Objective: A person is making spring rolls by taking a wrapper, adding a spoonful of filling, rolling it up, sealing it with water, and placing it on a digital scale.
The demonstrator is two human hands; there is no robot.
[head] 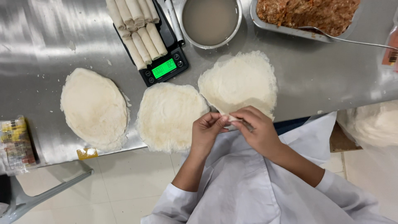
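Note:
Three round white lacy wrappers lie on the steel table. My left hand and my right hand meet at the near edge of the right wrapper, pinching and folding its edge between the fingertips. The middle wrapper lies just left of my left hand. The left wrapper lies apart, untouched.
A black digital scale carries several rolled spring rolls. A metal bowl of cloudy liquid and a tray of reddish minced filling with a spoon sit at the back. A bag of wrappers is at right, packets at left.

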